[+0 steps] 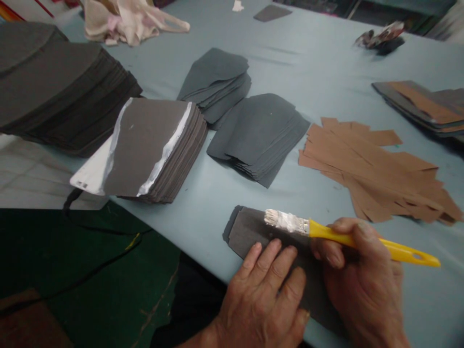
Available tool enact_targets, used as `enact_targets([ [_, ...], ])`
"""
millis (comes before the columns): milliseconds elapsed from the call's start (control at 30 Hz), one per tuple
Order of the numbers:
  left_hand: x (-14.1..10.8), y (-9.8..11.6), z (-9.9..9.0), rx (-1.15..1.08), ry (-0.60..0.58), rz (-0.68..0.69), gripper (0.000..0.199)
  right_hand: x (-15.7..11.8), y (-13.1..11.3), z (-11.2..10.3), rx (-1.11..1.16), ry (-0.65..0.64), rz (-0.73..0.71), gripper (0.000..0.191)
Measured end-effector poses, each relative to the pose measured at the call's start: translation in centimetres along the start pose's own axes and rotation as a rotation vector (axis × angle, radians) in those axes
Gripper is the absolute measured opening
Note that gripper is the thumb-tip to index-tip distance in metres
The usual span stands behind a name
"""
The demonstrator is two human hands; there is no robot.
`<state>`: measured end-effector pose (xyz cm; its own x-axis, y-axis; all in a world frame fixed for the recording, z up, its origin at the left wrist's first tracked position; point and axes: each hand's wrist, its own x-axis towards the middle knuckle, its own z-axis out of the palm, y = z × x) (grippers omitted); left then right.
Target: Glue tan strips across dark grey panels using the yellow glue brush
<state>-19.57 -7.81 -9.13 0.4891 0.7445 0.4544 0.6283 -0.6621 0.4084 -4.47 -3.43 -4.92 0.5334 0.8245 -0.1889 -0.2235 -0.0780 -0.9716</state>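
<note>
My left hand (266, 295) lies with fingers stretched out on a dark grey cut piece (250, 227) near the table's front edge. In my right hand (362, 270) is a paintbrush (348, 237) with a yellow handle, held between thumb and fingers. Its bristles, caked with white stuff, hang over or touch the dark piece; which of these I cannot tell. Both hands cover much of that piece. To the left, a stack of dark brown pieces (148, 140) has white smeared along two edges of its top sheet, with a white board (94, 166) sticking out beneath.
Two stacks of grey-green pieces (259, 133) (217, 79) stand mid-table. Brown strips (377, 164) lie heaped at right, near layered pieces (420, 104). Large dark stacks (54, 82) fill the left. Farther back are a beige cloth (125, 21) and a crumpled bundle (382, 38). A black cable (97, 229) hangs at the table's edge.
</note>
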Motion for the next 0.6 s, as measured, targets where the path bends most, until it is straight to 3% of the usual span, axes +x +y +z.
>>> enact_targets([
  [167, 0.0, 0.1, -0.1, -0.004, -0.017, 0.001, 0.039, -0.8, -0.5, -0.3, -0.015, 0.001, -0.037, 0.033],
  [600, 0.0, 0.1, -0.2, -0.01, -0.045, -0.008, 0.042, -1.6, 0.5, -0.3, -0.036, 0.075, 0.072, 0.04],
])
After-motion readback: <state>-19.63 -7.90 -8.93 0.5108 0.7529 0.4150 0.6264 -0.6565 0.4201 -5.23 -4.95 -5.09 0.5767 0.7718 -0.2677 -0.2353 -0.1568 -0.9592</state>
